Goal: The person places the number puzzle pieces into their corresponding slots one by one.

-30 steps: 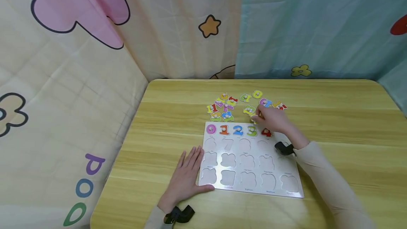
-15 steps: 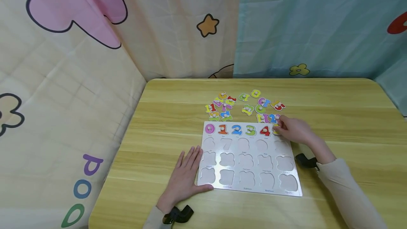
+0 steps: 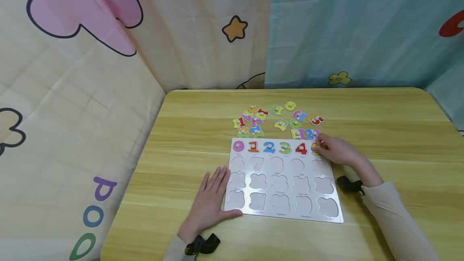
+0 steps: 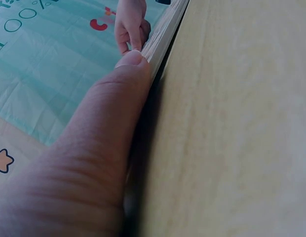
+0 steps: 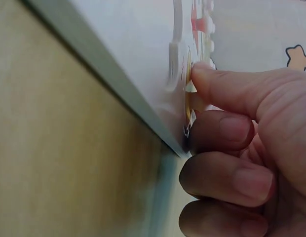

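The white number puzzle board (image 3: pixel 267 167) lies flat on the table, with a pink 0 (image 3: pixel 238 146), an orange 1, a blue 2, a green 3 and a red 4 (image 3: pixel 301 148) in its top row. My left hand (image 3: pixel 209 200) rests spread at the board's left edge. Its thumb (image 4: pixel 106 108) lies along the front corner. At the top right recess, my right hand (image 3: pixel 335 149) pinches a yellow number piece (image 5: pixel 188 106) by its knob between thumb and index finger, the other fingers curled. In the head view, those fingers partly cover the piece.
Loose number pieces lie beyond the board in a left cluster (image 3: pixel 255 120) and a right cluster (image 3: pixel 295 123). The lower three rows of the board show bare recesses. Printed curtains (image 3: pixel 203 51) hang behind and left of the wooden table (image 3: pixel 391 132).
My right hand has moved from the loose pieces rightward and nearer, bringing the yellow number piece to the board's top right recess. In the last half second it barely moves. My left hand stays put.
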Tool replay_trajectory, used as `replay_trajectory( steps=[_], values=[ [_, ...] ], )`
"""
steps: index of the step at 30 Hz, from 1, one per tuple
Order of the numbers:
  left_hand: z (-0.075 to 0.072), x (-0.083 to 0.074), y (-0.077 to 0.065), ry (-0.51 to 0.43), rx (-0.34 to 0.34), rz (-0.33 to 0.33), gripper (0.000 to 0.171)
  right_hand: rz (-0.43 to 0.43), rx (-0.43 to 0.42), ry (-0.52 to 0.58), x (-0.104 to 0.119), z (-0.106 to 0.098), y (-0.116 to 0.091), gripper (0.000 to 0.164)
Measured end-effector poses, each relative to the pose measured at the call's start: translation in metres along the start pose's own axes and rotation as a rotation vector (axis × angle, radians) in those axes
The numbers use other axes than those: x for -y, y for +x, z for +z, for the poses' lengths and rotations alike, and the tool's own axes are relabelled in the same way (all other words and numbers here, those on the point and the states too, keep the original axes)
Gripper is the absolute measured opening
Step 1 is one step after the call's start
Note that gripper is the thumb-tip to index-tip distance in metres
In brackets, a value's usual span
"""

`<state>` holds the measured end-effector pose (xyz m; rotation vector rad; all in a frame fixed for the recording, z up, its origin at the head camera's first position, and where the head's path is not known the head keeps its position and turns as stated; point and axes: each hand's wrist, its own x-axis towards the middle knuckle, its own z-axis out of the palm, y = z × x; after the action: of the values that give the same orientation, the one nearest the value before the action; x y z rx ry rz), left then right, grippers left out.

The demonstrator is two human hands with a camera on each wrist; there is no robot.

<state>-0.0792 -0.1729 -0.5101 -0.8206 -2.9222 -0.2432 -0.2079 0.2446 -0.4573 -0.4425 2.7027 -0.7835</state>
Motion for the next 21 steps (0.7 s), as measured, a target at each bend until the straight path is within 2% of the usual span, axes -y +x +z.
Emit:
replay_trajectory(
  steps=[13,21],
  values=[
    [0.0011,0.0004,0.0003,0.013,0.01,-0.003,0.114,0.04,0.0,0.064,-0.0009,-0.0007,-0.0004,0.026],
    [-0.0011,-0.0003,0.0002,0.007,0.018,-0.005,0.114,0.036,-0.005,0.029,0.001,-0.0017,0.0005,0.027]
  ],
)
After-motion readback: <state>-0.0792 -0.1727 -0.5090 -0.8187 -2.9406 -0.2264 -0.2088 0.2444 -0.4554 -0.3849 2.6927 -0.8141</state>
